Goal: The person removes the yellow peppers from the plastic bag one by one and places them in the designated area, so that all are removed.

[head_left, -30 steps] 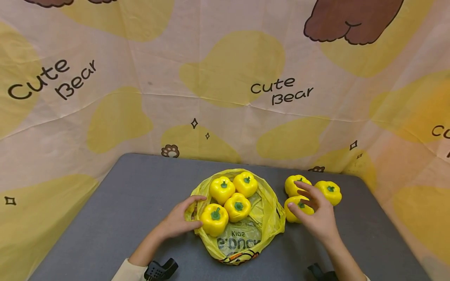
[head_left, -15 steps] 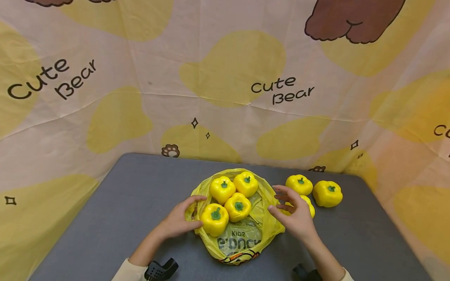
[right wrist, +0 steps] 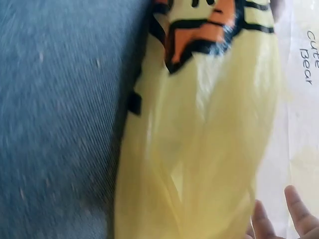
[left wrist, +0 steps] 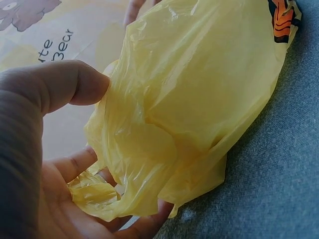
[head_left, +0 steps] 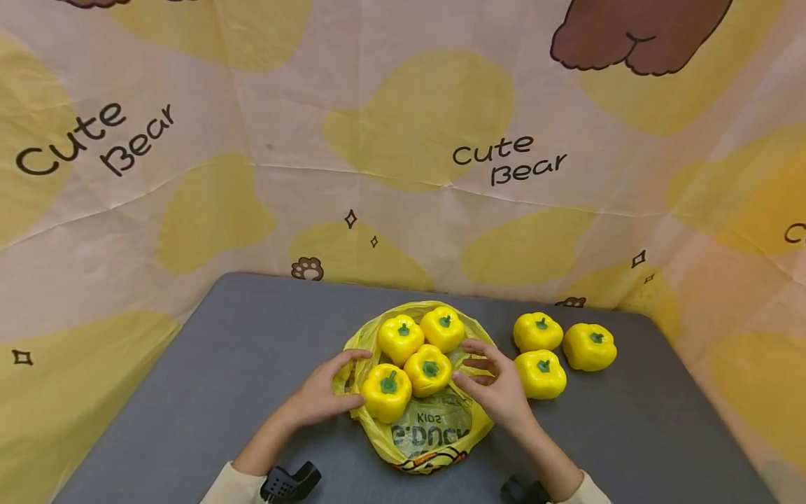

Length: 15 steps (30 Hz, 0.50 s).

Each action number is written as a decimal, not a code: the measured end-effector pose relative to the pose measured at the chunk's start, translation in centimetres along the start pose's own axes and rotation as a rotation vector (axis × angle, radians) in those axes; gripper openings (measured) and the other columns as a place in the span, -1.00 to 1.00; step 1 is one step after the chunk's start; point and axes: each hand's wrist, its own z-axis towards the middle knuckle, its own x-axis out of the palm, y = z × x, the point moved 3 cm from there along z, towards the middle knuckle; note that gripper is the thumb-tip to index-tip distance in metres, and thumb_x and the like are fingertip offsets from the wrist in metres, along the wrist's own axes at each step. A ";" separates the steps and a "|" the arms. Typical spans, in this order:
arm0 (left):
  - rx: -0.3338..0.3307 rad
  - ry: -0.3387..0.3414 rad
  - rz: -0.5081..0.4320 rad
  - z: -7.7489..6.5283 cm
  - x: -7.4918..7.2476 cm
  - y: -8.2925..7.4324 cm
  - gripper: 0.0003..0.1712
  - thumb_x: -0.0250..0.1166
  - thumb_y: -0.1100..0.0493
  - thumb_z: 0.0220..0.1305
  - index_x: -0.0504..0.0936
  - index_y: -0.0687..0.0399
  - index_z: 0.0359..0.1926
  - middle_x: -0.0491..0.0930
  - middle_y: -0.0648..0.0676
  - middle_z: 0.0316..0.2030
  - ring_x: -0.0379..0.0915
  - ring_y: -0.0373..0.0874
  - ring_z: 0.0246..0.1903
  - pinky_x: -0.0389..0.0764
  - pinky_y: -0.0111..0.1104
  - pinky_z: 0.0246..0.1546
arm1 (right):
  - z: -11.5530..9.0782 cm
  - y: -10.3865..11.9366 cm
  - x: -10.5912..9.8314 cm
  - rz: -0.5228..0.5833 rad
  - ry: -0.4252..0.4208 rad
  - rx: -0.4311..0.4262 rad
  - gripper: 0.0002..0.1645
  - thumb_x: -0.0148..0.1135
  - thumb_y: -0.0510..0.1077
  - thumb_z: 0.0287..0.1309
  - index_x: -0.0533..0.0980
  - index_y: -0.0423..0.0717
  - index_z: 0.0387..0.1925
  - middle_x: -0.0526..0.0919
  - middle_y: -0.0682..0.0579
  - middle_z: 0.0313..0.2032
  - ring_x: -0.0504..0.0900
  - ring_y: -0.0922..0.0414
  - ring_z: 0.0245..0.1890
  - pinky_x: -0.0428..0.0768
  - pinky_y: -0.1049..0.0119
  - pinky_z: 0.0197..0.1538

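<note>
A yellow plastic bag (head_left: 481,420) stands with its mouth spread wide on the grey table, printed lettering showing inside. Several yellow bell peppers (head_left: 430,369) with green stems sit in its left and far parts. My left hand (head_left: 321,393) holds the bag's left side; in the left wrist view its thumb (left wrist: 89,84) lies against the rim and its fingers pass behind the plastic. Over the bag's right rim hovers or rests my right hand (head_left: 500,392), fingers spread and slightly bent, no pepper in it. Contact with the rim cannot be made out.
Right of the bag, three more bell peppers (head_left: 540,374) stand close together on the table (head_left: 271,322). A printed cloth (head_left: 403,126) hangs behind and at both sides. Each wrist carries a black device, the left device (head_left: 291,483) showing more fully.
My right hand has moved left from the loose peppers to the bag's right rim, uncovering them. The bag's right edge now sits further in. My left hand has stayed in place.
</note>
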 end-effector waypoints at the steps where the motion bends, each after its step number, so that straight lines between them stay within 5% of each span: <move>1: 0.005 -0.001 0.000 0.0 0.0 0.0 -0.27 0.40 0.08 -0.01 0.42 -0.08 0.25 0.47 0.07 0.22 0.35 0.03 0.17 0.37 -0.08 0.13 | 0.0 -0.1 0.3 0.005 0.005 0.002 -0.44 0.40 -0.28 -0.02 0.50 -0.23 0.09 0.57 -0.20 0.07 0.59 -0.21 -0.06 0.63 0.29 -0.16; 15: 0.036 -0.008 0.013 0.1 0.1 0.0 -0.28 0.39 0.08 -0.01 0.43 -0.04 0.24 0.49 0.07 0.21 0.35 0.06 0.20 0.36 -0.04 0.15 | 0.3 -1.1 3.2 0.007 0.037 0.082 -0.35 0.52 -0.27 -0.16 0.52 -0.06 0.07 0.54 -0.10 0.09 0.56 -0.10 -0.06 0.62 0.18 -0.19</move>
